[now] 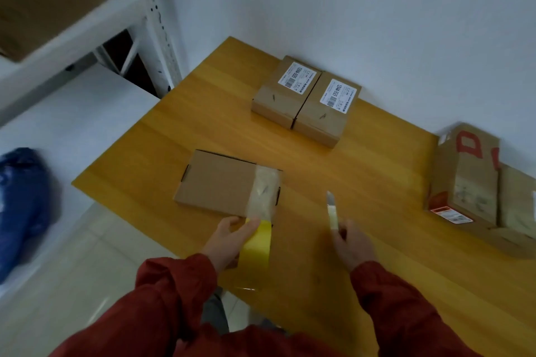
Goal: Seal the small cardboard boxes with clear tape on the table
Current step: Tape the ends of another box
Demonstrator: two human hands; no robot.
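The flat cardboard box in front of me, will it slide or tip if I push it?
The flat cardboard box lies low and wide on the smooth table, so it probably slides, not tips. Being thin, it is likely light. The tape strip joins it to the tape roll that the left hand grips, so pulling may drag it.

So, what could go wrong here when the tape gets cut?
The knife in the right hand seems to have its blade out, and the left hand holds the tape roll near the likely cut: fingers could be nicked. Pulling the roll might also drag the box or wrinkle its tape strip.
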